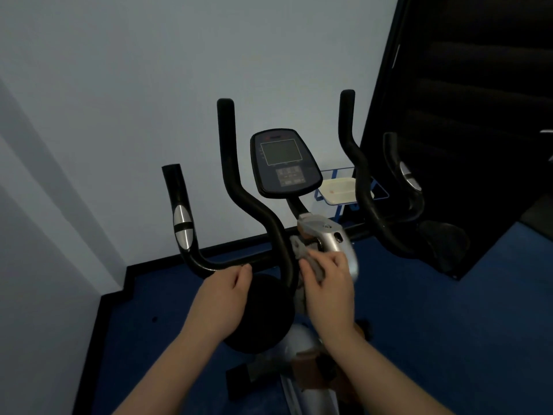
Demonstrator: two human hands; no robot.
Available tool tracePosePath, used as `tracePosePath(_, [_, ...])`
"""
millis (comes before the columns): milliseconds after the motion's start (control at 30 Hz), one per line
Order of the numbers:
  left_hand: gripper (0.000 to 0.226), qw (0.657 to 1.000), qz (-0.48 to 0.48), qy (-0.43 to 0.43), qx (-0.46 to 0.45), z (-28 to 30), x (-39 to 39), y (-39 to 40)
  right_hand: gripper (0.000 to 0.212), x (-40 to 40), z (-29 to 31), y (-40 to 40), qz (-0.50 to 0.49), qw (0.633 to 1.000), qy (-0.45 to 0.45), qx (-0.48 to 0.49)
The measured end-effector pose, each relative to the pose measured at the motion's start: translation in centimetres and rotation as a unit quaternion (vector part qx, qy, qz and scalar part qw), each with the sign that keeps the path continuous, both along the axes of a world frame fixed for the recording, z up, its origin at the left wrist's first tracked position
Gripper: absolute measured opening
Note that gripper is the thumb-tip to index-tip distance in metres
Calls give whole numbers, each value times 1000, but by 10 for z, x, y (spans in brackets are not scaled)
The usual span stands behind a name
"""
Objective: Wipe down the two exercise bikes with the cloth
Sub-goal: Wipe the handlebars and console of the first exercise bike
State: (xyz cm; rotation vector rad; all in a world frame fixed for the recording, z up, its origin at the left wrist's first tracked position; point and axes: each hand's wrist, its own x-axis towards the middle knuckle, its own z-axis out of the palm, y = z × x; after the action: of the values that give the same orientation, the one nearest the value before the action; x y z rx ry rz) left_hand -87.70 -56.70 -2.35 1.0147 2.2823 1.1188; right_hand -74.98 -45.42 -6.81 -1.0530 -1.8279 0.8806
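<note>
Just one exercise bike [326,238] visible here. Left hand [223,290] wraps the handlebar [209,265], right hand [327,283] pinches one grey cloth [302,251] against the stem.

Two bare arms come up from the bottom of the picture. No sleeves show on either arm, all the way down to the edge of the view. The left hand [223,290] wears no glove, no ring and no watch. The right hand [327,284] looks just as bare, though the dim light makes small things hard to see.
</note>
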Motion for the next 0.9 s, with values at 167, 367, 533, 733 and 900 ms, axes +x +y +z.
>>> tracePosePath(167, [48,1000,-3,0,3,-1,0,0,31,-6,21,0,-43,990,137,-10])
tracePosePath(367, [48,1000,-4,1,-1,0,0,-1,23,-20,40,28,-34,976,-171,128])
tracePosePath(533, [48,1000,-8,1,3,-2,-1,-1,29,6,50,44,79,931,-282,218])
tracePosePath(733, [47,1000,-12,25,-7,-4,-2,1,64,16,82,94,387,839,-345,165])
tracePosePath(900, [47,1000,-5,12,-8,-5,-3,1,94,-3,61,113,409,800,-404,170])
